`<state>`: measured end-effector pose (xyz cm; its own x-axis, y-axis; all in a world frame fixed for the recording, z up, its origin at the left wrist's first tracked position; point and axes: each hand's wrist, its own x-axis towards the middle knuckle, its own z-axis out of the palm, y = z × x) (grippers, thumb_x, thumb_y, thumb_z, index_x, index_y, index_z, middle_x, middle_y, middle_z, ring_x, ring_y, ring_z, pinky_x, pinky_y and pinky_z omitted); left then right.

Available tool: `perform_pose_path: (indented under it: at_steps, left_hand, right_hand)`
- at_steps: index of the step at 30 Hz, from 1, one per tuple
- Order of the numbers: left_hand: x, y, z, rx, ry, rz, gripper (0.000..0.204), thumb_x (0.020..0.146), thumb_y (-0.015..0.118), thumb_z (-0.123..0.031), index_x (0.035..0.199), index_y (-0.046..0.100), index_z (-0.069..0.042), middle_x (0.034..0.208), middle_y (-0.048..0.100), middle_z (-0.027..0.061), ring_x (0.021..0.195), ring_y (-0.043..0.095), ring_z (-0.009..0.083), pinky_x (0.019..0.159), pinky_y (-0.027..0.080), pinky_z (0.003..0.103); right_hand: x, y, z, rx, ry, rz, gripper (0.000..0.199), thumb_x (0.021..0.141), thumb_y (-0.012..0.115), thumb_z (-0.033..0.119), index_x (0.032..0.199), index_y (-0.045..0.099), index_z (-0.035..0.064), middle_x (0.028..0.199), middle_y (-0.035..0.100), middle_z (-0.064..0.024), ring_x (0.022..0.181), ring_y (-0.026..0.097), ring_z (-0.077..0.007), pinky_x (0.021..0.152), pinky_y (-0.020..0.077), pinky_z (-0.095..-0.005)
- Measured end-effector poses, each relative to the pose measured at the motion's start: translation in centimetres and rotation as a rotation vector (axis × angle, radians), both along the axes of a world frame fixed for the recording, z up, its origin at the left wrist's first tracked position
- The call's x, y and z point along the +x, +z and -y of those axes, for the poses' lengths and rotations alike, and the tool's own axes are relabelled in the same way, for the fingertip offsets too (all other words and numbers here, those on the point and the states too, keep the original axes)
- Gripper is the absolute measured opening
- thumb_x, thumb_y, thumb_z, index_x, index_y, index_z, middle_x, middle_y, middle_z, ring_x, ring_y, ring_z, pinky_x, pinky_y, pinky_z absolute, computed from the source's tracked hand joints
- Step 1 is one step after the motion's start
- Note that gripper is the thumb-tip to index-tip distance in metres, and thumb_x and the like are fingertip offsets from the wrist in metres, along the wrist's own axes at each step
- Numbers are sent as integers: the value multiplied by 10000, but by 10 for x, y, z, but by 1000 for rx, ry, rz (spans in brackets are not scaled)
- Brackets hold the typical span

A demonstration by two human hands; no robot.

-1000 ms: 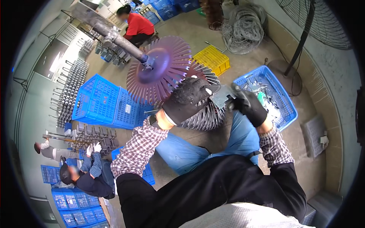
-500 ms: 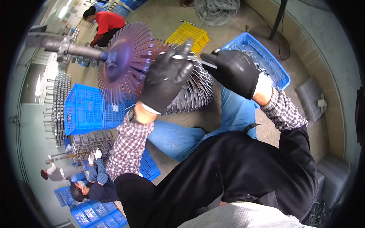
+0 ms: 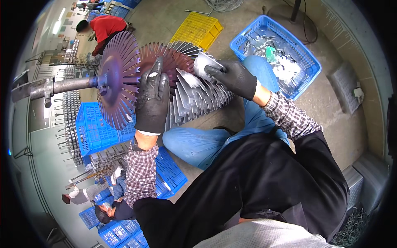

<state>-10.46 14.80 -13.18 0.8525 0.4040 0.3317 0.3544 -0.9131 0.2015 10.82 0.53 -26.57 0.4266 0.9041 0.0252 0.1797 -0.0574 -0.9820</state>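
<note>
My right hand (image 3: 239, 79), in a black coated glove, pinches a flat silvery metal plate (image 3: 203, 65) between thumb and fingers. The plate is held over a rotor of slotted discs, at the upper edge of the rows of metal blades (image 3: 192, 103) set around it. My left hand (image 3: 154, 101), also gloved in black, lies against the rotor between the purple slotted disc (image 3: 112, 78) and the blades. Its fingers stretch upward in front of a reddish-brown slotted disc (image 3: 175, 58), and nothing shows in them.
A blue basket (image 3: 308, 89) of loose metal plates stands at the right, with a green piece in it. Beyond the rotor lies a yellow crate (image 3: 197, 31). Blue crates (image 3: 97, 138) stand at the left. A metal shaft (image 3: 74, 85) extends left. Other people work at the left.
My right hand has moved left and slightly down; its plate, earlier nearly edge-on, now shows its flat face above the blades. My left hand has shifted left and down. The view has shifted too.
</note>
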Motion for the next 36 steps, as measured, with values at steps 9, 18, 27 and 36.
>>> perform_pose_path:
  at_steps: [9,18,27,36]
  left_hand:
    - [0,2,0,-108,108,-7,427,1112,607,-134,1535,620,-74,1439,686,139,1199,702,286,1035,542,370]
    - [0,-3,-7,-13,80,60,481,1104,629,-171,1574,579,-81,1324,705,156,1100,702,297,957,550,387]
    - [6,-15,-24,-92,159,14,565,1072,682,-231,1587,541,-47,1207,705,187,1019,689,314,904,545,407]
    - [22,-35,-50,-421,133,123,666,1021,758,-276,1578,521,1,1208,704,225,1044,684,357,934,543,434]
  right_hand:
    - [-7,0,-8,-32,36,175,439,1050,660,412,1191,765,9,960,794,-183,782,732,-317,724,570,-433]
    - [-1,19,-8,-6,124,266,395,1042,653,379,1265,749,68,1008,801,-158,833,742,-332,759,570,-439]
    - [-7,43,-10,67,170,448,379,1021,710,299,1257,750,5,1005,798,-177,764,719,-277,706,555,-392]
    - [-15,42,-13,186,123,626,345,1061,656,265,1305,737,35,1065,791,-181,801,722,-313,726,561,-398]
